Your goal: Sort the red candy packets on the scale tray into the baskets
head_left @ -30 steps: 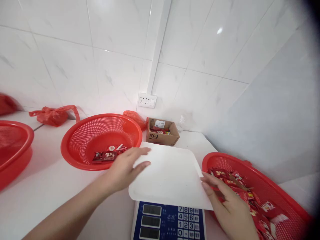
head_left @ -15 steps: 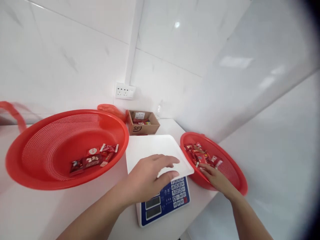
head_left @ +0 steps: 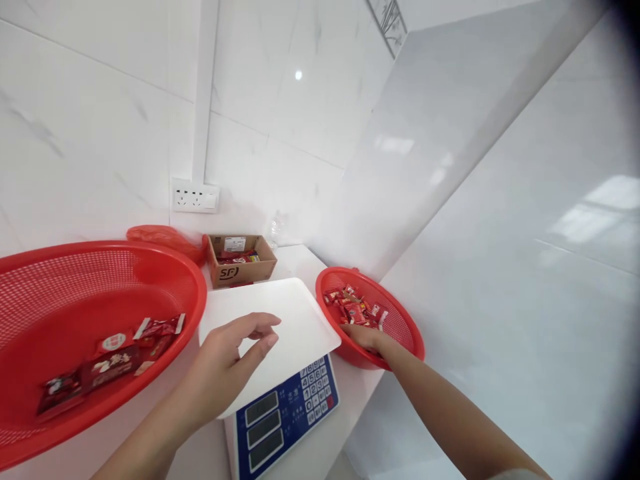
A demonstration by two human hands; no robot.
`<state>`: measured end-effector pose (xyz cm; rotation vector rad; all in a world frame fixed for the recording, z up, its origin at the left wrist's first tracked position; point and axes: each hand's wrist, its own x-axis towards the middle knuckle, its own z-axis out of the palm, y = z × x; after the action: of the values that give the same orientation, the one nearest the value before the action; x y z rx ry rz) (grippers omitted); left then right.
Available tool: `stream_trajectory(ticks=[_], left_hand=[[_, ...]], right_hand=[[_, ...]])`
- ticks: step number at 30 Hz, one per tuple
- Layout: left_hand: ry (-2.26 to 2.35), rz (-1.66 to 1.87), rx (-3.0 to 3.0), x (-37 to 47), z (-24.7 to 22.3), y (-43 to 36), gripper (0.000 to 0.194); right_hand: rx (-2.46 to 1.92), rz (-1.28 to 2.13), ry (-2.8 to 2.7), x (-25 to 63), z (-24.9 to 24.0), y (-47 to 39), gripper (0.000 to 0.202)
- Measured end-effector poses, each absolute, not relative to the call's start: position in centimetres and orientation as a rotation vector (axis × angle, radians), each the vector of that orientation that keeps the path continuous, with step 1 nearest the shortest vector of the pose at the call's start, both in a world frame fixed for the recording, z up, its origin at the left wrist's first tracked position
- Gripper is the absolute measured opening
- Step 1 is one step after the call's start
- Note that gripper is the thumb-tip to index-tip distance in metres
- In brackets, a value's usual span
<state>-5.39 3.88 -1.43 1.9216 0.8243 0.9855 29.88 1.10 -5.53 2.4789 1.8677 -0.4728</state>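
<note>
My left hand (head_left: 225, 363) hovers over the white pan (head_left: 297, 310) of a digital scale (head_left: 293, 417), thumb and fingers apart with nothing between them. Off to the right, my right hand (head_left: 366, 337) reaches inside a red plastic basket (head_left: 416, 337), against its near side. Its fingertips are hidden among red-wrapped snack packets (head_left: 354, 312), so what they hold does not show. Nothing lies on the visible part of the pan. At the left, a larger red basket (head_left: 199, 293) contains several dark red and red packets (head_left: 113, 365).
Behind the scale stands a small cardboard box (head_left: 255, 270) with packets inside. A red plastic bag (head_left: 165, 240) lies behind the left basket, and a clear bottle (head_left: 276, 227) is by the wall. A wall socket (head_left: 195, 197) sits above. The white table (head_left: 345, 413) ends near the right basket.
The view has turned to the right, so things appear shifted left. My right hand has gone deeper into the right basket, its fingers now hidden. My left hand stays over the pan.
</note>
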Motion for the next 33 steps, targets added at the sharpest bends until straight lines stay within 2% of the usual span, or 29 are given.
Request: stream_trajectory(ticks=[8,13,19,26,33], left_hand=[[0.999,1.050,1.873,-4.0,-1.5,4.4,0.034],[0.974,1.116,1.827,-3.0,-1.1,4.5,0.031],[0.904,1.004,1.811,-3.3,-1.7,5.0,0.027],[0.890,1.048,1.696,-3.3,-1.5,5.1,0.028],[0.903,1.076,1.702,-3.6,-1.2,5.4,0.026]], right_hand=[[2.475,-0.327,1.886,34.8,-6.5,6.6,0.029],[2.607,-0.187,1.853,38.6,-6.4,10.6,0.032],[2.613,-0.299,1.864,38.1,-7.8,12.5,0.033],[2.276,-0.676,2.163,35.8,-7.5,10.5,0.029],[2.377,-0.513,2.107,38.6,-6.3,8.6,0.030]])
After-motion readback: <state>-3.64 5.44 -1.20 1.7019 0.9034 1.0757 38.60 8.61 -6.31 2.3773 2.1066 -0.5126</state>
